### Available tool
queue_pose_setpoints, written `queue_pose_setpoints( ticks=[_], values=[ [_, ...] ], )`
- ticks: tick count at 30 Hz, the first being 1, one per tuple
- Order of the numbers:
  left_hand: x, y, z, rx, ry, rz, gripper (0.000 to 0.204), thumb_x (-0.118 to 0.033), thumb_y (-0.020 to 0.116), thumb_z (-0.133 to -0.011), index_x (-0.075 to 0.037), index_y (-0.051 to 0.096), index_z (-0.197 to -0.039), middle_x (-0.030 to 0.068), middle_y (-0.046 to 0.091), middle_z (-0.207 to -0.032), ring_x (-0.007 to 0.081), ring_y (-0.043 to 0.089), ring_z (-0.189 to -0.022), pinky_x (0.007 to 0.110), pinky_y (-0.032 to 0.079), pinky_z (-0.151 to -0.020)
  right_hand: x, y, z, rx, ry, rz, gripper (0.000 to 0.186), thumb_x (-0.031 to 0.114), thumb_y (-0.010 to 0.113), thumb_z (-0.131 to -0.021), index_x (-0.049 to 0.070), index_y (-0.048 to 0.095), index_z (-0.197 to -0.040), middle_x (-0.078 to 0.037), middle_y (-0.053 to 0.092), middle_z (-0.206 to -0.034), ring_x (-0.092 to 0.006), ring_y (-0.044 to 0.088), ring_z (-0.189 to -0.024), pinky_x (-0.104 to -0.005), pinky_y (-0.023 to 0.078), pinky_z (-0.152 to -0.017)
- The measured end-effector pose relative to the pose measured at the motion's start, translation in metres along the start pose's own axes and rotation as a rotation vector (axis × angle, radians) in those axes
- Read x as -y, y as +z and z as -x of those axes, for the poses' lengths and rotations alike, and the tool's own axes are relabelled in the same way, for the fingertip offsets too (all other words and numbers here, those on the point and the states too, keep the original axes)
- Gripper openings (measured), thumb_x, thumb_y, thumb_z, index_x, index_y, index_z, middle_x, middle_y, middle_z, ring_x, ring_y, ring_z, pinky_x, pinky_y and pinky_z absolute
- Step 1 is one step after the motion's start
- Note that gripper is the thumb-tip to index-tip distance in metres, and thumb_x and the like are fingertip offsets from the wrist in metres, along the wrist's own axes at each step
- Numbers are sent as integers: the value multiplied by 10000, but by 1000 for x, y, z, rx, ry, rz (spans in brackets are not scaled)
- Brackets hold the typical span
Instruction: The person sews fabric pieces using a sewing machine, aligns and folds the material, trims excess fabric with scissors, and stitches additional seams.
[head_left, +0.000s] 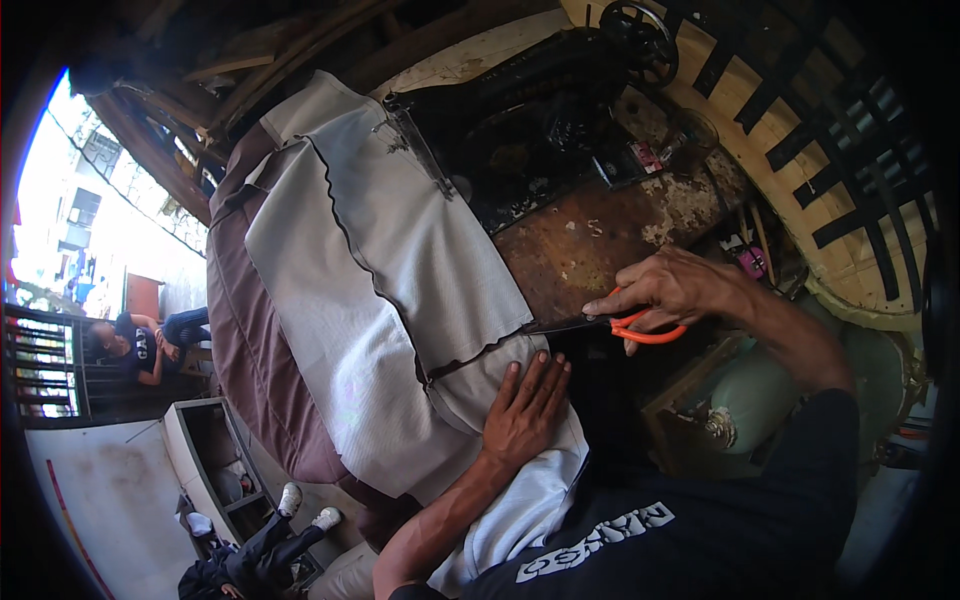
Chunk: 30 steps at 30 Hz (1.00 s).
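A large light grey cloth (330, 270) with dark seam edges lies across the worktable, over maroon cloth (265, 330) on its left. My left hand (527, 408) rests flat on the grey cloth near its front edge, fingers stretched out. In my right hand (672, 283) is a pair of scissors with orange handles (655, 333). Its blades point left toward the dark cloth edge; whether they touch it I cannot tell. Behind the cloth stands a black sewing machine (530, 85), its needle end beside the grey cloth.
Worn brown tabletop (560, 250) shows right of the cloth. A glass jar (690, 135) stands near the machine. At far right is a wooden frame (775, 130) with black straps. Two people sit at left, one in dark clothes (140, 345), near a shelf cabinet (215, 465).
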<state>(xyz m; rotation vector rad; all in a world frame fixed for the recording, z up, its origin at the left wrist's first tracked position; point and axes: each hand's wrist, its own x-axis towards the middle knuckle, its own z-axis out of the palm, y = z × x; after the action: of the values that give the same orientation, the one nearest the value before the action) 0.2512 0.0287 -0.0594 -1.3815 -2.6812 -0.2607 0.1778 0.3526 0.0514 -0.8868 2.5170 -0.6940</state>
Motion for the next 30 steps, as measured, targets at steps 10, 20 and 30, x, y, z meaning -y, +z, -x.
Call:
queue_pose_setpoints(
  ticks=[10, 20, 30],
  values=[
    [6, 7, 1, -10, 16, -61, 527, -306, 632, -975, -179, 581, -1483, -10, 562, -1534, 214, 414, -1503, 477, 217, -1266, 1, 10, 2, 93, 53, -216, 585, 363, 744, -934, 204, 594, -1477, -53, 748, -891, -249, 719, -819, -405, 549, -770],
    [10, 11, 4, 3, 42, -84, 493, -284, 573, -997, -177, 586, -1478, -5, 554, -1545, 202, 414, -1503, 462, 221, -1263, -3, 30, 14, 24, 40, -344, 591, 348, 755, -917, 210, 604, -1472, -19, 756, -892, -191, 716, -810, -342, 547, -790],
    [12, 17, 5, 4, 42, -130, 517, -261, 553, -974, -173, 583, -1482, -8, 534, -1564, 190, 398, -1513, 464, 189, -1272, 29, -12, 10, -127, 51, 200, 667, 584, 845, -747, 280, 722, -1328, -8, 648, -815, -198, 678, -676, -354, 530, -585]
  ],
)
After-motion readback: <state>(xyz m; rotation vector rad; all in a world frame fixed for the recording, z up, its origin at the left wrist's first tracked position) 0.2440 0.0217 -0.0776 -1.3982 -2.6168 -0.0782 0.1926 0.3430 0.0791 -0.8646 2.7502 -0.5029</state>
